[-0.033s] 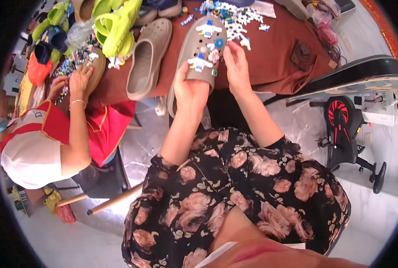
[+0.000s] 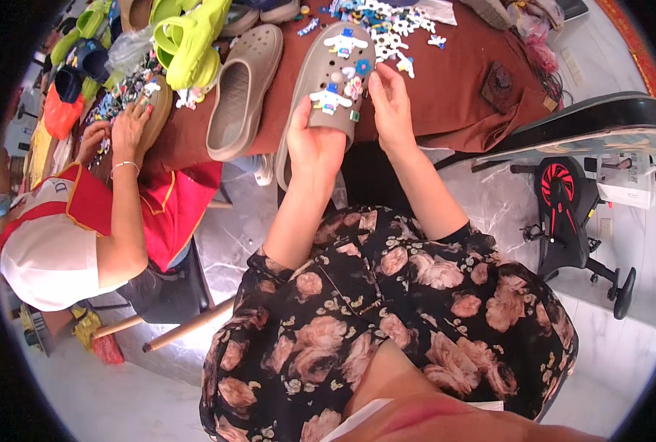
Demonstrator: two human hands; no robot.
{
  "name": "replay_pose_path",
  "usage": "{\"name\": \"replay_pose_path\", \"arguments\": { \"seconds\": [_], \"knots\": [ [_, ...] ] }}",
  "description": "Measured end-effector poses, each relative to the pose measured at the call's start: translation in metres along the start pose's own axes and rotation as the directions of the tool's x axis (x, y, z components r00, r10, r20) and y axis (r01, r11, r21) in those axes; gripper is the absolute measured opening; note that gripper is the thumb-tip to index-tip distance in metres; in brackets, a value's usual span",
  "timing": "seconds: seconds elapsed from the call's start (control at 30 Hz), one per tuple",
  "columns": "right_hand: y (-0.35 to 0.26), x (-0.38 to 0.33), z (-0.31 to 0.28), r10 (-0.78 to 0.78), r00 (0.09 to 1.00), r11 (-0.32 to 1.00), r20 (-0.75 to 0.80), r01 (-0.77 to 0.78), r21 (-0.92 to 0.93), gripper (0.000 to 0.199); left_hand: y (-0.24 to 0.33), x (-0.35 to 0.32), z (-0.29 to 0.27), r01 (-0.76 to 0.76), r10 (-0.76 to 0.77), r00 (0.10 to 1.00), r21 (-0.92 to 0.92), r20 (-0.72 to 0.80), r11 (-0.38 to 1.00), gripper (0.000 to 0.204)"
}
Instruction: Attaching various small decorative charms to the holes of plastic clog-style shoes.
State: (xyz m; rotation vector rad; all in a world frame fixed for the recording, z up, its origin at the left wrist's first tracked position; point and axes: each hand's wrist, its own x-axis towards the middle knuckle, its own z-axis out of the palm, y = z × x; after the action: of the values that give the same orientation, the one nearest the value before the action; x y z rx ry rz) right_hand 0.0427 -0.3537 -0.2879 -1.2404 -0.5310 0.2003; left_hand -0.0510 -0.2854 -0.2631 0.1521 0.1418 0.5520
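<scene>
Taupe clog [image 2: 318, 79] with charms [image 2: 330, 99], 12 o'clock. Left hand [image 2: 315, 151] pinches its upper, thumb on top, fingers tucked under. Right hand [image 2: 393, 114] at clog's 3 o'clock edge, fingers loosely parted, contact hard to tell. Plain clog [image 2: 263, 60], 9 o'clock.

Brown cloth [image 2: 453, 92]: I could pass here, right of the left hand's [image 2: 315, 151] grip, beyond the right hand [image 2: 392, 110]
Loose charms [image 2: 401, 26]: in my way, ahead of the grip
Second clog [image 2: 247, 92]: bars me left of the grip

Taupe perforated clog [image 2: 325, 72], toe pointing away, colourful charms [image 2: 331, 99] on its upper, in left hand [image 2: 316, 151]
</scene>
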Motion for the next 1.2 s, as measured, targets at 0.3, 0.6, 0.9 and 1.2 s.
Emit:
{"name": "replay_pose_path", "arguments": {
  "seconds": [0.3,0.6,0.9,1.2],
  "knots": [
    [0.009,-0.015,-0.001,0.135,0.990,0.986,0.031,-0.138,0.095,0.045,-0.001,-0.005,-0.007,-0.033,0.034,0.997,-0.030,0.063,0.999,0.044],
    [0.017,-0.016,-0.005,0.172,0.978,0.984,0.116,-0.165,-0.064,0.043,0.013,0.011,-0.011,-0.063,0.061,0.998,0.136,0.016,0.989,0.046],
    [0.033,0.005,-0.033,0.073,0.990,0.971,0.117,-0.044,-0.235,0.026,0.023,0.020,-0.015,-0.080,0.085,0.993,0.057,-0.088,0.995,0.055],
    [-0.003,0.050,-0.083,-0.051,0.998,0.792,-0.039,0.016,-0.610,0.022,0.008,-0.001,-0.009,-0.138,0.161,0.980,0.182,-0.119,0.974,0.057]
  ]
}}
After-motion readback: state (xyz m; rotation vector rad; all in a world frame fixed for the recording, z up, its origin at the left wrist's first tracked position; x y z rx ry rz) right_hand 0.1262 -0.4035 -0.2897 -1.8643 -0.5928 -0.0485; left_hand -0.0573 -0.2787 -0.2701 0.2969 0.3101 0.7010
